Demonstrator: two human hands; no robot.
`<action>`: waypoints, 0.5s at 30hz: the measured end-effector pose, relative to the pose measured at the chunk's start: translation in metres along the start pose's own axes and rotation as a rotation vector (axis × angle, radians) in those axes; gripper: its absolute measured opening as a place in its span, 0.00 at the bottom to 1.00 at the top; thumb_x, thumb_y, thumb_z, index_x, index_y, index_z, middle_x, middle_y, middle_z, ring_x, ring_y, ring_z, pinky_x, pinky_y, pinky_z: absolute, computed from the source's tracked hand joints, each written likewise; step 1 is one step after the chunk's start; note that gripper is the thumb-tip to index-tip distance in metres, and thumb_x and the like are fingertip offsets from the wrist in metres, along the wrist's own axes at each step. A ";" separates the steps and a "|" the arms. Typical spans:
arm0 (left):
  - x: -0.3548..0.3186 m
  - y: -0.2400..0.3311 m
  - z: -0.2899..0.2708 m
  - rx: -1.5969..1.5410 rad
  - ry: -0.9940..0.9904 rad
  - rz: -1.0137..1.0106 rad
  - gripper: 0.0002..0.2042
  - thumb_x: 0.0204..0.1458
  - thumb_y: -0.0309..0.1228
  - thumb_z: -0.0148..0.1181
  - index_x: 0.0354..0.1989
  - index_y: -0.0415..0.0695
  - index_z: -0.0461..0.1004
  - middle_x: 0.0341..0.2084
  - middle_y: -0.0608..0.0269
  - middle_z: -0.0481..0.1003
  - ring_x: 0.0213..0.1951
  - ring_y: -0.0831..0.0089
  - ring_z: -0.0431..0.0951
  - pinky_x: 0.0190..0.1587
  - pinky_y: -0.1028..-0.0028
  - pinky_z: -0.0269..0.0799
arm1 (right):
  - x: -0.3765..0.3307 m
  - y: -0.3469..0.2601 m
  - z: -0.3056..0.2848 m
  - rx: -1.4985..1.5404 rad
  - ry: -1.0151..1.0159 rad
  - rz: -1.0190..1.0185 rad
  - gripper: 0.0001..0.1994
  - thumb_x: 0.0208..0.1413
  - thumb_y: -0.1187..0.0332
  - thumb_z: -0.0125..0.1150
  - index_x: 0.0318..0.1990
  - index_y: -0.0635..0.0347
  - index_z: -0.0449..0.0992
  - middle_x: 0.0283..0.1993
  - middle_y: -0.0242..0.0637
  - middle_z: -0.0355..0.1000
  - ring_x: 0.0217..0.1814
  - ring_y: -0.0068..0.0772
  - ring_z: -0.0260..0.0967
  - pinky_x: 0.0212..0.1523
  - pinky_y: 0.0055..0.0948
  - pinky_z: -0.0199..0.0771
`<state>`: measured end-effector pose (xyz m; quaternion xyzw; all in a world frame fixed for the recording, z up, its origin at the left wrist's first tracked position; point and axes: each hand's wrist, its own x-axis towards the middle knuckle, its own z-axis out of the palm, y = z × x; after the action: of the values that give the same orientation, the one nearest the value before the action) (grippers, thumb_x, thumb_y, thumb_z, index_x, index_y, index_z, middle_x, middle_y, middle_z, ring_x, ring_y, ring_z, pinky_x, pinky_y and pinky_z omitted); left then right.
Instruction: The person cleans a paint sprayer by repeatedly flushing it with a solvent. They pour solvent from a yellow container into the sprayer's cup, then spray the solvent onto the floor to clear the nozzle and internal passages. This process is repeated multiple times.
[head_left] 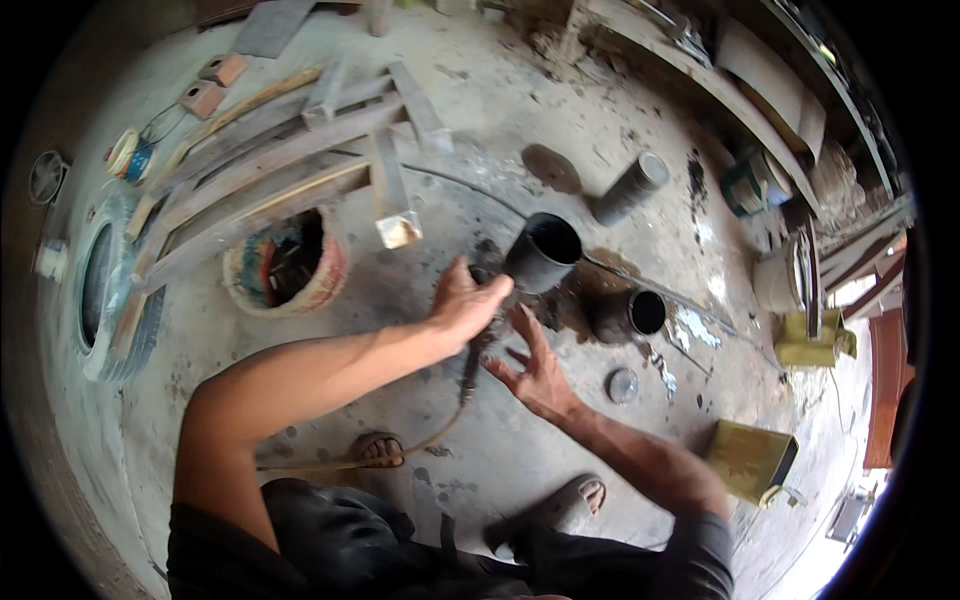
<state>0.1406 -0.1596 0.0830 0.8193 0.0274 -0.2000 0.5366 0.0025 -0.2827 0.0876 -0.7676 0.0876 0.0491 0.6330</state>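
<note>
My left hand [462, 308] is curled round the upper part of a dark, dirty tool [472, 372], which has a brass-coloured fitting and a thin hose [432, 440] at its lower end. Its kind is not clear. The left thumb reaches the foot of an upright black cylinder [540, 262], open at the top; whether they touch is hard to tell. My right hand [540, 374] is just right of the tool, fingers spread, with nothing in it. A second black cylinder [612, 318] lies to the right, its open end showing. Near it is a small grey disc [622, 385].
A grey cylinder [632, 190] lies farther off, beside a dark cable [460, 182]. On the left are a wooden frame [270, 165], a worn bucket [238, 285] and a tyre [128, 330]. A yellowish tin [745, 462] is at the right. Wet patches mark the concrete floor.
</note>
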 end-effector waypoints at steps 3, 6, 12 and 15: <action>-0.003 0.019 -0.001 0.112 -0.039 -0.077 0.43 0.47 0.46 0.66 0.65 0.27 0.61 0.54 0.38 0.73 0.55 0.51 0.75 0.58 0.62 0.71 | 0.031 0.048 0.057 0.053 0.207 -0.095 0.35 0.59 0.74 0.64 0.72 0.64 0.54 0.62 0.55 0.66 0.63 0.42 0.66 0.59 0.38 0.73; 0.007 0.010 0.000 0.183 -0.051 -0.083 0.42 0.48 0.49 0.64 0.64 0.28 0.61 0.59 0.31 0.69 0.62 0.43 0.70 0.64 0.61 0.68 | 0.037 0.025 0.079 0.217 0.348 -0.053 0.30 0.60 0.75 0.62 0.69 0.64 0.58 0.52 0.50 0.73 0.50 0.40 0.75 0.48 0.35 0.78; 0.011 -0.001 -0.011 0.213 -0.176 -0.116 0.32 0.48 0.49 0.65 0.51 0.31 0.73 0.48 0.37 0.78 0.51 0.48 0.80 0.53 0.60 0.76 | 0.043 0.039 0.086 0.008 0.451 -0.001 0.26 0.60 0.68 0.66 0.61 0.73 0.67 0.42 0.60 0.77 0.44 0.50 0.78 0.48 0.39 0.76; 0.016 -0.012 -0.011 0.347 -0.180 -0.079 0.33 0.46 0.53 0.66 0.46 0.30 0.77 0.44 0.35 0.79 0.49 0.52 0.81 0.49 0.61 0.77 | 0.035 0.030 0.090 -0.180 0.462 0.032 0.23 0.62 0.71 0.62 0.61 0.73 0.66 0.46 0.62 0.77 0.48 0.48 0.79 0.48 0.39 0.75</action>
<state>0.1552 -0.1471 0.0711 0.8766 -0.0234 -0.2950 0.3794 0.0335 -0.2021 0.0343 -0.8102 0.2375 -0.1100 0.5245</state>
